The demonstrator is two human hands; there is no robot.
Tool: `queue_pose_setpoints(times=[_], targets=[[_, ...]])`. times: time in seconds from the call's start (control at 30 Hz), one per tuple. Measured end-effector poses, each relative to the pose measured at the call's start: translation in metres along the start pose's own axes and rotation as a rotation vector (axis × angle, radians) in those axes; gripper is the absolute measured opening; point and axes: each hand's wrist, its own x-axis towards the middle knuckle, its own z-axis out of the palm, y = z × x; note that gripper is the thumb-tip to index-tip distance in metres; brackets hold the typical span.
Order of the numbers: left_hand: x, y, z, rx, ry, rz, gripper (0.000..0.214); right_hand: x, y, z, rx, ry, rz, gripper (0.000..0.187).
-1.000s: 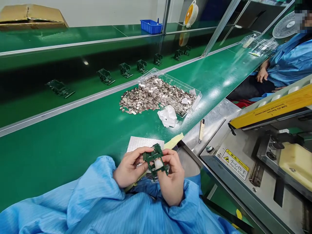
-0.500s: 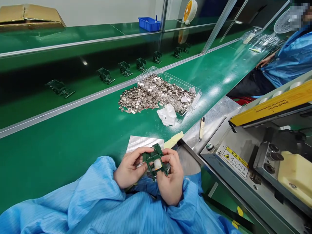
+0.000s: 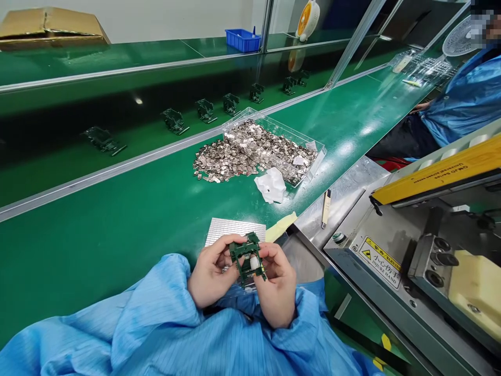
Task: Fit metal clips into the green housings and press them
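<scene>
Both hands hold a dark green open-framed circuit board assembly point(image 3: 243, 250) in front of my body. Fingers of my left hand point(image 3: 213, 271) pinch its left side. My right hand point(image 3: 277, 284) grips the right side, its thumb near a small white part inside the frame. Under and behind the hands lies a silvery ridged plate point(image 3: 230, 230), partly covered by them. A heap of small metal pieces point(image 3: 223, 159) sits farther off, beside a clear plastic tray point(image 3: 319, 156) full of the same pieces.
Several similar green assemblies point(image 3: 205, 110) stand along the darker belt. Crumpled white paper point(image 3: 271, 185) lies before the tray. To the right are a metal-edged machine point(image 3: 364, 261) with a warning label, a utility knife point(image 3: 326, 209) and a seated person in a blue coat point(image 3: 465, 104).
The assembly has turned slightly in my hands, so its opening and the white part face more toward me. The view has shifted a little; the co-worker's hand shows less.
</scene>
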Motion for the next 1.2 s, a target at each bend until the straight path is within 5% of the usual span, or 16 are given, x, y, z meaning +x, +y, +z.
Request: queue_pose_setpoints(times=[0.3, 0.77, 1.0, 1.1, 1.2], targets=[[0.001, 0.009, 0.003, -0.027, 0.039, -0.061, 0.031, 0.002, -0.002, 0.004, 0.048, 0.014, 0.100, 0.008], [-0.006, 0.017, 0.015, -0.043, -0.005, -0.098, 0.031, -0.016, -0.002, -0.002, 0.212, 0.077, 0.218, 0.026], [0.008, 0.018, 0.005, 0.006, -0.040, -0.074, 0.037, -0.007, 0.007, -0.042, 0.074, 0.088, 0.167, 0.027], [0.029, 0.013, -0.003, 0.023, 0.019, -0.011, 0.044, 0.004, 0.027, -0.061, 0.002, -0.038, 0.244, 0.031], [0.049, 0.004, -0.003, 0.036, -0.005, 0.042, 0.045, 0.014, 0.044, -0.057, 0.000, -0.243, 0.302, 0.039]])
